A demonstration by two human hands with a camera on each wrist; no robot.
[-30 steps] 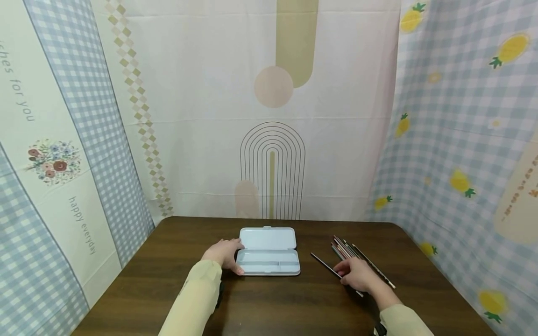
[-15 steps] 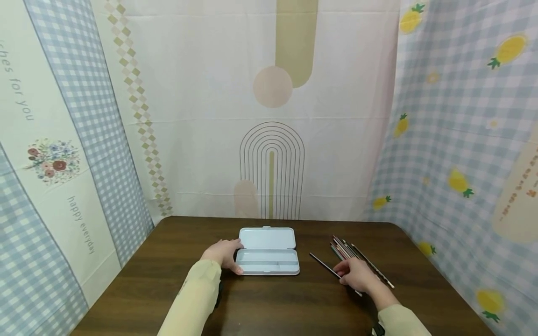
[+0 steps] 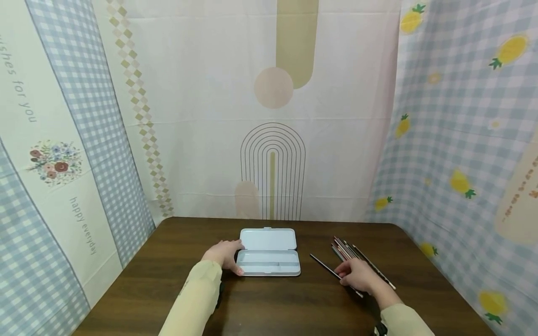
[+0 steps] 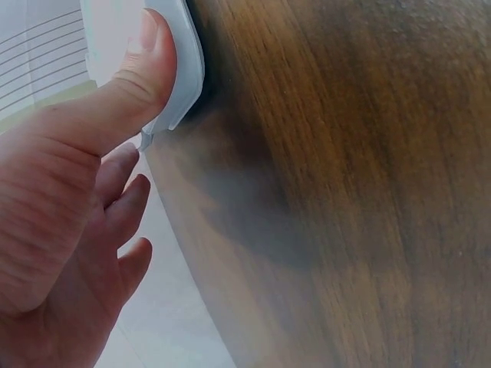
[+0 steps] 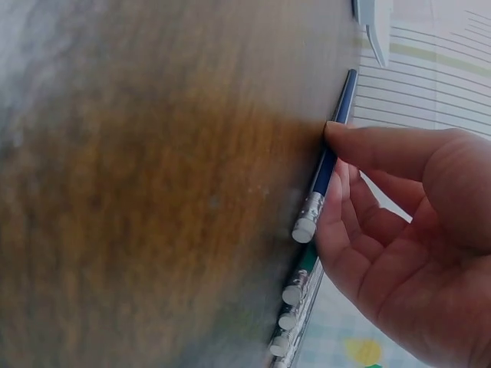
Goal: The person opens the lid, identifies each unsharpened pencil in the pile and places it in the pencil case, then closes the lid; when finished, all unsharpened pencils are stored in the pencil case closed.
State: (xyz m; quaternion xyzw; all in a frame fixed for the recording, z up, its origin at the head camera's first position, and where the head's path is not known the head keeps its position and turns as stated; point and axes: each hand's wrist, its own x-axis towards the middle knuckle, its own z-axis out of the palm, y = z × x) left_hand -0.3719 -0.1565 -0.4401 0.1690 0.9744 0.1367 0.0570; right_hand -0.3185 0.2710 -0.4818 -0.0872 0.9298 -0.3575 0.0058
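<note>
Behind the pale blue, rectangular, hard-shelled pencil case hangs a cream-white fabric backdrop printed with thin nested arches, and far to either side of the case hang blue-and-white gingham cloths, the right one dotted with yellow pineapples. Under the case spreads a dark brown wood-grain table. A pale yellow long sleeve reaches in from the case's near left, a matching yellow sleeve from well to its near right. The case lies with its lid laid back on the far side and its divided tray facing up on the near side. Right of it, well apart, is a loose bunch of slim multicoloured pencils. At the case's left edge the left hand has its fingers relaxed, its thumb resting on the near-left corner. Right of the case, the right hand pinches a thin dark-blue pencil between thumb and fingertips; it slants between case and bunch, its far tip nearest the case. Its small round white eraser is at the end farthest from the case.
</note>
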